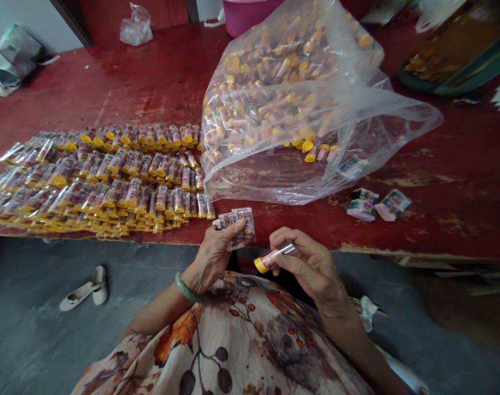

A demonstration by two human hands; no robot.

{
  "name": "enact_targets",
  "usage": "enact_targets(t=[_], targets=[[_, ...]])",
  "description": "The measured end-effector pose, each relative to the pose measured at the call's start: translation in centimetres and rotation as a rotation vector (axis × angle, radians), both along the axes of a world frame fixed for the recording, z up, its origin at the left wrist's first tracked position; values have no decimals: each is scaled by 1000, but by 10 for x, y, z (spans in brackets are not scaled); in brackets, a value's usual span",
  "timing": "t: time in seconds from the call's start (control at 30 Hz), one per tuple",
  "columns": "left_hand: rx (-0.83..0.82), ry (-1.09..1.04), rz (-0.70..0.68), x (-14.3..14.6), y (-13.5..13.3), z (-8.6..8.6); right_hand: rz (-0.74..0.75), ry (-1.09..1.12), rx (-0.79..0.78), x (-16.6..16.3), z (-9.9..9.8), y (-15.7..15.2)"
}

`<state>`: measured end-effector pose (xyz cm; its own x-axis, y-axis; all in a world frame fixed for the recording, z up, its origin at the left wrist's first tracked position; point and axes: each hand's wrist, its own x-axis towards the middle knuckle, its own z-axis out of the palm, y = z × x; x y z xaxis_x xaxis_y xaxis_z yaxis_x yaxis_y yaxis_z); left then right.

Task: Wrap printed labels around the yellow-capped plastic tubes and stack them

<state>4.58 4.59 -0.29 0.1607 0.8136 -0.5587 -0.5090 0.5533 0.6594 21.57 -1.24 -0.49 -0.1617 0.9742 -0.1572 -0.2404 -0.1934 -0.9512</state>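
My left hand [217, 249] pinches a small fanned stack of printed labels [245, 227] under its thumb, just off the table's front edge. In my right hand [315, 266] is a clear plastic tube with a yellow cap [276, 257], its capped end tilted down to the left. Pinkish contents show inside the tube. The tube and the labels are close together but apart. Beyond my hands lies a large clear plastic bag [270, 131] full of similar yellow-capped tubes, its mouth facing me. A few tubes [315, 151] lie at the opening.
Stacked rows of labelled tubes [110, 186] cover the left of the red table [151, 71]. Two label stacks [393, 204] lie at the right. A pink tub [250, 16], a crumpled bag [135, 24] and a green-rimmed container [451, 71] stand farther back. Shoes [87, 291] are on the floor.
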Motion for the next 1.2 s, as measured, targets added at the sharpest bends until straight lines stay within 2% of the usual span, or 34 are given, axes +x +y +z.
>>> enact_targets(t=[0.2,0.3,0.4,0.5,0.57,0.7,0.8,0.93,1.1,1.2], targets=[[-27,-23,35,3,-2,1,67,-107,88,2,3,-3],[-32,-25,45,3,-4,2,344,-192,143,3,-5,-13],[-43,-25,45,3,-6,0,633,-125,243,-4,-15,-27],[-70,-16,51,4,-7,-2,724,-120,374,-9,-17,-36],[-82,-18,58,5,-8,-3,609,-275,469,-8,-15,-36],[-101,-58,69,10,-8,-1,107,-704,645,-1,-14,-25],[-114,-99,62,13,-10,2,-93,-927,814,-3,-17,-18],[-132,-128,77,15,-13,3,-220,-1110,894,-9,-15,-16],[-156,-139,93,16,-13,2,-245,-1382,967,-11,-6,-17],[-135,-119,57,15,-14,0,-247,-1407,981,-13,-5,-17]])
